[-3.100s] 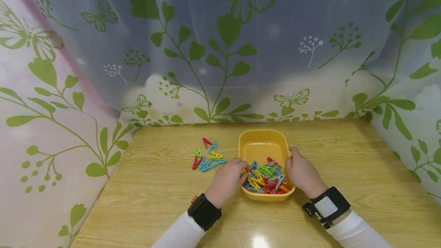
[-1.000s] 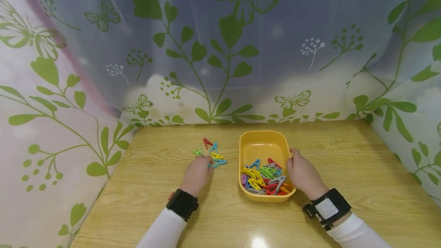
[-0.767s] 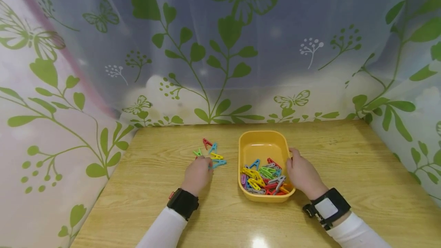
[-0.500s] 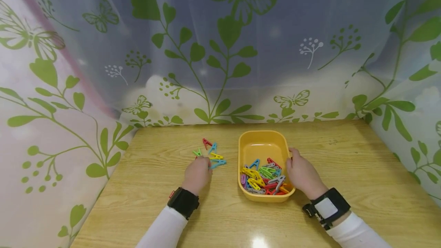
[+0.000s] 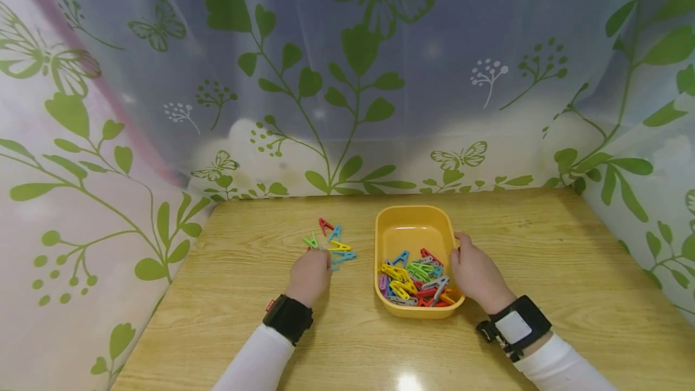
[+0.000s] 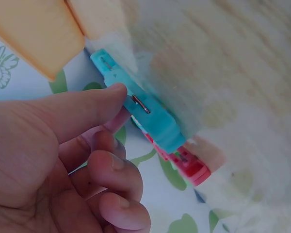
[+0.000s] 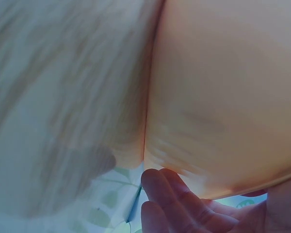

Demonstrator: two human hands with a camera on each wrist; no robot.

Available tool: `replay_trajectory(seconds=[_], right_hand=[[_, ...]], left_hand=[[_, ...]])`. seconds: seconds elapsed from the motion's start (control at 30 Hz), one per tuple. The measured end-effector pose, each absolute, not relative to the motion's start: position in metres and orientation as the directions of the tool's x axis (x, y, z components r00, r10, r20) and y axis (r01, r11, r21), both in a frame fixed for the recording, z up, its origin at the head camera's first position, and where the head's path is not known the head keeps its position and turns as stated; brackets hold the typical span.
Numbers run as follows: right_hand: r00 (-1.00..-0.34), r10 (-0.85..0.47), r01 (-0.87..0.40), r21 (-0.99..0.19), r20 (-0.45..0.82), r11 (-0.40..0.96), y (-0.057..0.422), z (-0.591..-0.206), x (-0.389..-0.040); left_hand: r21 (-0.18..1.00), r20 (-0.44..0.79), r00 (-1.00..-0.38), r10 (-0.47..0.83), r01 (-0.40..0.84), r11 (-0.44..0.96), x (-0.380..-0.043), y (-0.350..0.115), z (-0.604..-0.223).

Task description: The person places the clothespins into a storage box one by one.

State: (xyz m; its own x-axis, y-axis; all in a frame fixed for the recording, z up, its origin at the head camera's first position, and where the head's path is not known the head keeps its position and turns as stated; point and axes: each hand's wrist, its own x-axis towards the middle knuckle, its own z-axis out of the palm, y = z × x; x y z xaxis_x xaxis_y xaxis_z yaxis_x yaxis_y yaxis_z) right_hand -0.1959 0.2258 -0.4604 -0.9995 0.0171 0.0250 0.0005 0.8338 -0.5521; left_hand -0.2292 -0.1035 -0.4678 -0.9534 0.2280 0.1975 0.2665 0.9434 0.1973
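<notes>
My left hand [image 5: 311, 275] is at the small group of loose clothespins on the table, left of the yellow plastic basin [image 5: 418, 312]. In the left wrist view, its thumb and index finger pinch a light-blue clothespin [image 6: 140, 102], with the other fingers curled below. Just behind that one shows a red clothespin [image 6: 193, 170]. My right hand [image 5: 478, 270] holds the basin's right side near the rim, its fingers [image 7: 172, 199] against the outer wall in the right wrist view. A mixed heap of clothespins [image 5: 402, 288] lies in the basin's near half.
Beyond the left hand lie a red clothespin [image 5: 326, 225], a blue clothespin [image 5: 335, 233], a yellow clothespin [image 5: 340, 246] and a green clothespin [image 5: 311, 241]. A leaf-patterned curtain [image 5: 293, 155] borders the wooden table [image 5: 521, 228] at the back and sides.
From the basin's left rim, my left hand has moved left to the loose clothespins, uncovering a purple clothespin in the basin. Over the last second it has barely shifted. The right hand keeps its place.
</notes>
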Motion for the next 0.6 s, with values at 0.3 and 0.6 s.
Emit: replay_trajectory(seconds=[0.3,0.6], right_hand=[[-0.999,0.009,-0.011,-0.556,0.034,0.831,0.226,-0.461,-0.197],[-1.0,0.017,0.002,-0.553,0.023,0.833,0.226,-0.461,-0.196]], left_hand=[[0.223,0.252,-0.939,0.235,0.293,0.93,-0.224,-0.1,-0.449],[0.215,0.296,-0.912,0.284,0.353,0.91,-0.208,-0.073,-0.421]])
